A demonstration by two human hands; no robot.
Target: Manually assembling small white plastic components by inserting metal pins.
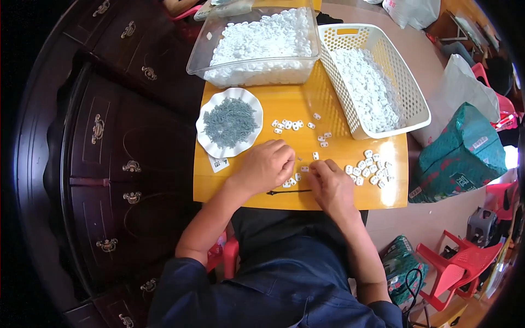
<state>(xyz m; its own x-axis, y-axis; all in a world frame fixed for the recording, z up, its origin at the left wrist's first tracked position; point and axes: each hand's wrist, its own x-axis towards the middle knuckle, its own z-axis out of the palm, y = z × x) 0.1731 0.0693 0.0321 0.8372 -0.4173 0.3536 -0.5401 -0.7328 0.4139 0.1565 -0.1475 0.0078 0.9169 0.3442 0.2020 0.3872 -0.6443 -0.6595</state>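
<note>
My left hand [266,165] rests over the table's front part, its fingers curled closed; what they hold, if anything, is hidden. Opposite it, my right hand [332,187] is closed too, fingertips pinched together and their contents too small to make out. Between the hands lies a small white plastic piece with two dark holes [304,169]. More such white pieces [292,181] lie beside my left fingers, and a cluster of white pieces [369,165] sits right of my right hand. A thin black rod-like tool [287,192] lies near the table edge, running toward my right hand.
A scalloped white plate [257,104] holds a heap of small grey parts. Behind it stands a clear bin [254,66] full of white pieces; a white perforated basket [342,87] holds more. Dark drawers [104,131] flank the left; green bags [465,153] and a red chair [454,268] stand right.
</note>
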